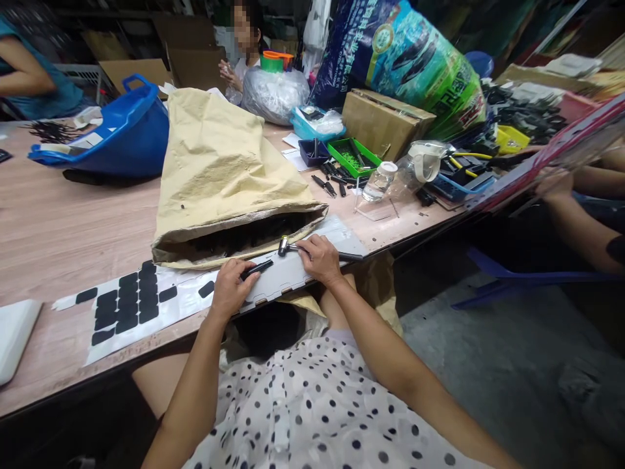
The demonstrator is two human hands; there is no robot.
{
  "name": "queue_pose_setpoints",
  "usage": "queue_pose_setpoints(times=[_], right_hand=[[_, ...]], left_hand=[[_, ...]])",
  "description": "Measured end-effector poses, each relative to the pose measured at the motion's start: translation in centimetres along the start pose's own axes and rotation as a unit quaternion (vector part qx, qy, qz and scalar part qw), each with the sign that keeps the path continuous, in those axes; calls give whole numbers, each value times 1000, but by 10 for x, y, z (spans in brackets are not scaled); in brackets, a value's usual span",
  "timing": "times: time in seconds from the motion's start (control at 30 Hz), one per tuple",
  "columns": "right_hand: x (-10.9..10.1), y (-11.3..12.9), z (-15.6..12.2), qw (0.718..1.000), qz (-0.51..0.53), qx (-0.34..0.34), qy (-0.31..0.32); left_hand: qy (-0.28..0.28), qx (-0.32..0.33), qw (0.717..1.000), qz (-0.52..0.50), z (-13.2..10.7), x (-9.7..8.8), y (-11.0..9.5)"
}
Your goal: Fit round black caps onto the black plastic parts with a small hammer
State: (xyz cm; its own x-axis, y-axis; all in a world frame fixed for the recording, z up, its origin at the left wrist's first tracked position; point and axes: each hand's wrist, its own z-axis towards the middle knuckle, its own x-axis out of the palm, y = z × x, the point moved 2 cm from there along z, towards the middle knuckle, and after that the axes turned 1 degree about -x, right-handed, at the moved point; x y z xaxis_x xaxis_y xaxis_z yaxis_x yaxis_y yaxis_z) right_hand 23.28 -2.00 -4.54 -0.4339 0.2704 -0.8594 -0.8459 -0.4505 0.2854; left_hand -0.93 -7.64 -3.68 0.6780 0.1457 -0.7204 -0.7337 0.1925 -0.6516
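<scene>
A slim black piece [263, 266] lies above the grey board [280, 280] at the table's near edge, its free end pointing right and slightly away from us. We pinch its near end in our left hand [231, 285], the thumb and fingers clamped on it, back of the hand up, the forearm rising steeply from the lower left. In our right hand [319, 257] we grip a small hammer [283, 246], fingers curled round the handle; the wrist bends a little, and the forearm slants in from the lower right. The hammer's head points left, just beyond the black piece's free end, and its dark handle runs out to the right past our palm. We cannot tell whether the head touches the board.

Just behind our hands, a cream sack [215, 143] gapes toward us, dark things inside its mouth. Left of our left hand, black patches [128, 303] sit in columns on a white sheet [193, 298], with a few set apart. Farther out on the table [73, 208] we have a blue basin [141, 137] tipped behind the sack's left side, and a green tray [370, 170], a clear jar [378, 182] and a cardboard box [374, 127] to the right.
</scene>
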Motion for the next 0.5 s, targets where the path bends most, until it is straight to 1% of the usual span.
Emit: queue_pose_setpoints(times=[0.5], right_hand=[[-1,-1,-1,1000,-3,6,5]], left_hand=[[-11,-21,1000,-11,-4,2,4]])
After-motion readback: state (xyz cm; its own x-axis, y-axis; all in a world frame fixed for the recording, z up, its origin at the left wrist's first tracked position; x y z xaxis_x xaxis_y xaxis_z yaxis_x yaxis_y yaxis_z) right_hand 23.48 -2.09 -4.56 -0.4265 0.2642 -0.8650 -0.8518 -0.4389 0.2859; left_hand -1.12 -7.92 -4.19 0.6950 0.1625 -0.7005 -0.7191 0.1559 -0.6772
